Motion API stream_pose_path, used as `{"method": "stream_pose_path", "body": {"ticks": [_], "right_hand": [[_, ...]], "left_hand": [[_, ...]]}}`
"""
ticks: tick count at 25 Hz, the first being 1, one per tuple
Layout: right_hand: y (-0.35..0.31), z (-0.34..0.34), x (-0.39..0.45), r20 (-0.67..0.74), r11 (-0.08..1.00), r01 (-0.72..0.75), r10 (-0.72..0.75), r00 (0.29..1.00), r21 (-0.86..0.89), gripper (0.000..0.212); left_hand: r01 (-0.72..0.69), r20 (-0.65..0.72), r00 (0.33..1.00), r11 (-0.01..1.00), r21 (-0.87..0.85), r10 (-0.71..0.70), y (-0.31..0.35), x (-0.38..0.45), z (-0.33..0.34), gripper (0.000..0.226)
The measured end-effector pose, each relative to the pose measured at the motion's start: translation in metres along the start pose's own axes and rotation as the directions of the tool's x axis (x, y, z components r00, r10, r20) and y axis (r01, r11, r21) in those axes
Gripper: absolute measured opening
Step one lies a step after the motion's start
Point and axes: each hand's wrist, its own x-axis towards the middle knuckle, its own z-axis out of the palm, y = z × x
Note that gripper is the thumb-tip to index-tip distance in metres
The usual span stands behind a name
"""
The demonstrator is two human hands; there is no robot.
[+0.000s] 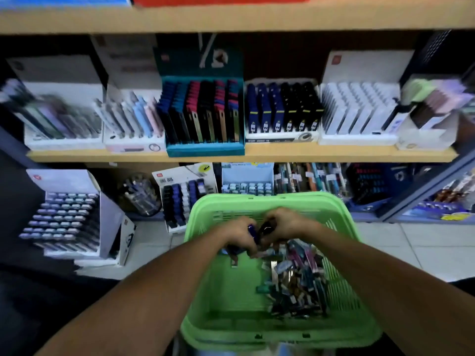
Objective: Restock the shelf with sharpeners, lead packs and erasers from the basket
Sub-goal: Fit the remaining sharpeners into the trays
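A green plastic basket [226, 299] sits low in front of me, with a heap of small stationery packs [295, 281] piled along its right side. Both my hands are inside the far end of the basket, close together. My left hand [239, 236] grips a small dark blue pack [252, 231]. My right hand [285, 222] grips a small black pack [266, 229] right beside it. The wooden shelf [257, 156] stands behind the basket with rows of display boxes.
On the shelf stand a teal display box [205, 147], a box of navy and black packs [282, 111] and white boxes [359, 111]. Below are a box of dark packs [180, 196], a small blue box [246, 186], a tilted white display [69, 214] and tiled floor [401, 242].
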Motion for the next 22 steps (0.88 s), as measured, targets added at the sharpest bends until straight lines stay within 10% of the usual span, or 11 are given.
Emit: {"method": "stream_pose_path", "body": {"ticks": [11, 22], "right_hand": [[-0.107, -0.146, -0.162, -0.289, 0.871, 0.401, -0.32, 0.902, 0.284, 0.031], [-0.203, -0.258, -0.248, -0.74, 0.56, 0.818, -0.492, 0.459, 0.135, 0.032]], "left_hand": [[-0.449, -0.208, 0.893, 0.816, -0.364, 0.399, 0.126, -0.153, -0.099, 0.028], [-0.843, -0.633, 0.529, 0.433, -0.318, 0.566, 0.25, -0.252, -0.154, 0.03]]}}
